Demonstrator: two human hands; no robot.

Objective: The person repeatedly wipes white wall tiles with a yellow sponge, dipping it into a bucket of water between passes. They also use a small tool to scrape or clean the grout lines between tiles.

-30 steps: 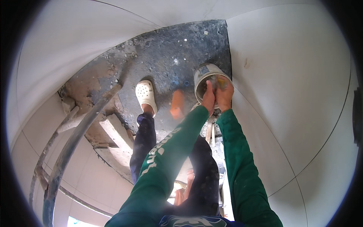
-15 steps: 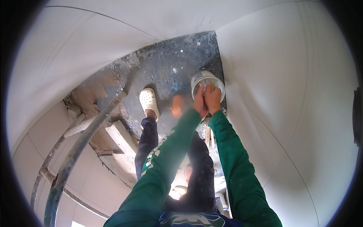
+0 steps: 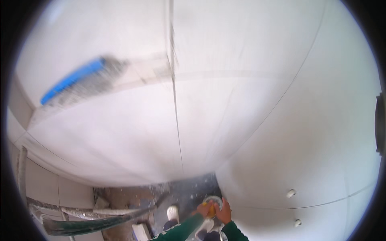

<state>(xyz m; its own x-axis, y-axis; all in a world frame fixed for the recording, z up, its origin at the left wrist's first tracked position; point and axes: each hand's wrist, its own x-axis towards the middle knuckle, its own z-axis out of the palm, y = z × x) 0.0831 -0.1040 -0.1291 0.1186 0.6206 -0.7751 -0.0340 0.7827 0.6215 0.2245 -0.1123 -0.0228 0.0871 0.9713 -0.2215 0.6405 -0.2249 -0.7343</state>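
Yellow-orange lump [image 3: 209, 210] sits at the round pale bucket [image 3: 213, 197], between left hand [image 3: 204, 209] and right hand [image 3: 224, 212] (I can't tell which grips), as the head tips toward the white wall [image 3: 225, 120], off the handwork.

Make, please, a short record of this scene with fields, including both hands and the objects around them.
Left hand: low in view, against a small yellow object; exact grip unclear
Right hand: close beside the left, at the same object
Container: round whitish bucket, just beyond the hands
Sleeves: long, green fabric
Footwear: white shoes
Lower left: round, stained greyish-green pipe
Upper left: long blue-edged grey item, blurred, kind unclear
Right wall: pale panels, two small white fittings
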